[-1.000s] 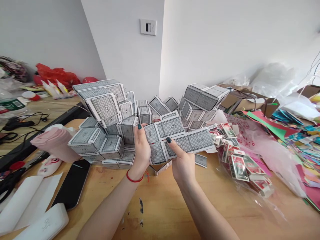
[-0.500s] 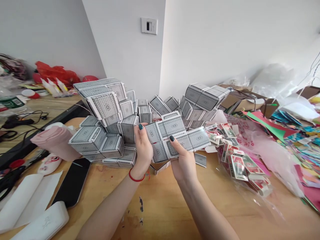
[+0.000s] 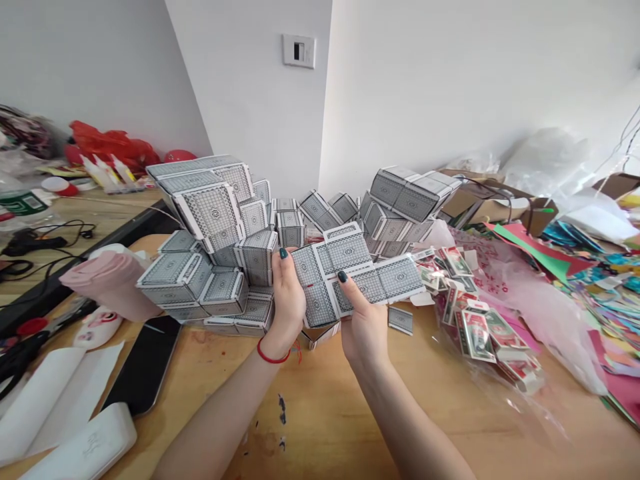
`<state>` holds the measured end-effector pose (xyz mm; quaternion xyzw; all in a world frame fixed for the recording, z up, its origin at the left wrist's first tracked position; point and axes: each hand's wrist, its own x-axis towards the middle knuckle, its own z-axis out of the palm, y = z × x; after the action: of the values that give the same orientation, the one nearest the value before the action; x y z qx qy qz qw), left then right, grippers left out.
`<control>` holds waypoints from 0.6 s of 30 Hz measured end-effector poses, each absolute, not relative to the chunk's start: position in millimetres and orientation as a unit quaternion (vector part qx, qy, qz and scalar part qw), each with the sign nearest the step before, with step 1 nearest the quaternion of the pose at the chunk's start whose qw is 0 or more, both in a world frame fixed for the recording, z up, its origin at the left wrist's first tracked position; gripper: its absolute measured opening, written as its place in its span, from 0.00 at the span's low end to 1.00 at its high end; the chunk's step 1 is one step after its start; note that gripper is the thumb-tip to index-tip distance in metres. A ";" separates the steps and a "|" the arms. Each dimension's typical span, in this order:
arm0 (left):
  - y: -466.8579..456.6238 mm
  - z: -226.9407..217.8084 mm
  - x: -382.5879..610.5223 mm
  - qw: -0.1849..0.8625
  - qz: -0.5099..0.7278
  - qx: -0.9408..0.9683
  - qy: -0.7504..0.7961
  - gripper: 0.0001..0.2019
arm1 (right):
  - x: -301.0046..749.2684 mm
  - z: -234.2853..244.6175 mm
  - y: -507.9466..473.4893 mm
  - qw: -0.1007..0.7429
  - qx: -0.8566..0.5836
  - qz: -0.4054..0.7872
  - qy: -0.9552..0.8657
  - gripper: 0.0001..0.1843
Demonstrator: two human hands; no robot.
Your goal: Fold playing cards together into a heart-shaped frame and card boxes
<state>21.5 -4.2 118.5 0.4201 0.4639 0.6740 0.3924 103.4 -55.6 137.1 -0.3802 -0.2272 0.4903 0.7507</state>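
Both hands hold one piece made of joined playing cards (image 3: 347, 252), its grey patterned backs and white borders facing me. My left hand (image 3: 289, 297) grips the left edge, thumb upright against it. From below, my right hand (image 3: 369, 327) clasps the lower part, its thumb pressed on the card faces and its fingers hidden underneath. A narrow white-edged flap sticks up at the top, and one arm of cards reaches right. Under the piece, part of a card box (image 3: 321, 335) shows. A loose card (image 3: 401, 321) lies right of my right hand.
Stacked card boxes (image 3: 215, 213) rise at left, with more card boxes (image 3: 413, 193) at back right. Red-and-green card packs (image 3: 480, 330) lie in plastic on the right. A black phone (image 3: 145, 363), white case (image 3: 87, 443) and pink cloth roll (image 3: 107, 280) sit left.
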 end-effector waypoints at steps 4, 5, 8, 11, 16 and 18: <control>-4.8 118.5 23.4 0.388 0.676 0.413 0.470 0.17 | 101.6 133.3 -55.4 0.753 -0.396 0.470 -0.236 0.30; -5.0 118.4 23.9 0.388 0.676 0.412 0.471 0.17 | 101.5 131.9 -54.8 0.754 -0.400 0.465 -0.234 0.30; -5.1 117.6 24.6 0.382 0.673 0.415 0.479 0.16 | 102.6 128.9 -52.7 0.755 -0.402 0.468 -0.221 0.29; -3.9 117.2 23.5 0.365 0.672 0.425 0.485 0.17 | 104.0 129.6 -51.5 0.753 -0.384 0.484 -0.225 0.31; -0.8 115.9 21.3 0.356 0.669 0.439 0.482 0.17 | 105.1 130.8 -50.7 0.757 -0.379 0.481 -0.228 0.34; 0.2 114.6 21.8 0.351 0.667 0.441 0.487 0.17 | 106.3 129.1 -49.5 0.756 -0.380 0.485 -0.221 0.34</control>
<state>21.8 0.2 114.6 0.4414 0.4869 0.6673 0.3505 106.3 -49.5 129.1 -0.3796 -0.2215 0.4848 0.7562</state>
